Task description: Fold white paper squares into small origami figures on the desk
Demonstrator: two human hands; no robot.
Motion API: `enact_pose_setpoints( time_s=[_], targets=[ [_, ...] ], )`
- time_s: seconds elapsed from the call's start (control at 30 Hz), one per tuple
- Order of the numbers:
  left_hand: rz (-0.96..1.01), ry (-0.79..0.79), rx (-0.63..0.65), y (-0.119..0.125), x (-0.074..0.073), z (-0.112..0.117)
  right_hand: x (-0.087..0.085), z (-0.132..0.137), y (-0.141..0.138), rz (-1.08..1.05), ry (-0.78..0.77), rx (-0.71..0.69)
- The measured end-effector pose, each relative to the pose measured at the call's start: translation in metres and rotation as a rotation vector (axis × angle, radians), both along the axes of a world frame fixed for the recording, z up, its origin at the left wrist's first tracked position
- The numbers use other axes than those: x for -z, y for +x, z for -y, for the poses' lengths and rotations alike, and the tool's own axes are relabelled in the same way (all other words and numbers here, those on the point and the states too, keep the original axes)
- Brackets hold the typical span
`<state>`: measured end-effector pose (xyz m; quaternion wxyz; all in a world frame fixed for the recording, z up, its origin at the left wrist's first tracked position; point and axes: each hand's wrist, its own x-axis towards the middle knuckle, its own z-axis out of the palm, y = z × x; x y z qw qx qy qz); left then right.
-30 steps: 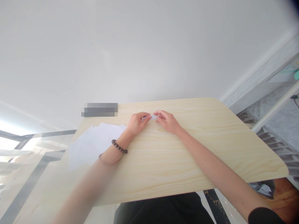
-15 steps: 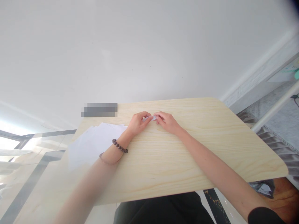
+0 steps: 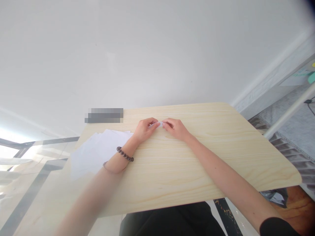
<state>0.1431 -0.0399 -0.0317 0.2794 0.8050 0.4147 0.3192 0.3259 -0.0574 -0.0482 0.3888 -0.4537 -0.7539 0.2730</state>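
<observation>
Between my hands is a small folded piece of white paper (image 3: pixel 160 123), mostly covered by the fingers. My left hand (image 3: pixel 147 128), with a dark bead bracelet (image 3: pixel 125 154) on its wrist, pinches the paper from the left between thumb and fingers. From the other side, my right hand (image 3: pixel 175 127) grips its right end with thumb and fingertips. Both hands are over the far middle part of the wooden table (image 3: pixel 172 173). Fanned-out white paper sheets (image 3: pixel 98 150) lie on the table, partly behind my left forearm.
A blurred-out grey block (image 3: pixel 104 115) is at the table's far left corner. The white wall (image 3: pixel 157 59) rises right behind the far edge. A pale pole (image 3: pixel 289 111) slants past the right side. Below, a dark plastic bag (image 3: pixel 277 197) lies on the floor.
The fingers have shifted slightly on the folded paper, and less of it shows between them. My right fingertips have closed in a little. Otherwise the view has only drifted slightly.
</observation>
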Motion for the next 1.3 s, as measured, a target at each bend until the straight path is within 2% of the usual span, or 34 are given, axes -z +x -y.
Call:
enact_pose_setpoints(
  time_s=[0.1,0.3,0.43,0.57,0.77,1.3],
  targets=[
    [-0.001,0.000,-0.017,0.0004,0.0000,-0.0002,0.0003,-0.0009,0.0010,0.022,0.030,-0.022],
    [0.014,-0.015,-0.059,-0.0028,0.0032,-0.0034,0.0035,-0.0032,0.0048,-0.052,-0.065,-0.009],
    [-0.007,0.013,-0.019,-0.0023,0.0031,-0.0025,0.0007,-0.0014,0.0043,-0.044,-0.098,-0.006],
    [-0.039,0.028,0.028,0.0013,0.0022,0.0012,-0.0012,-0.0002,0.0014,-0.030,-0.046,-0.024],
    [-0.051,0.057,0.026,0.0024,0.0028,0.0024,-0.0006,0.0008,-0.0018,0.017,0.046,0.024],
    [-0.052,0.079,0.010,0.0024,0.0037,0.0021,0.0001,0.0024,-0.0028,0.112,0.128,0.018]
  ],
)
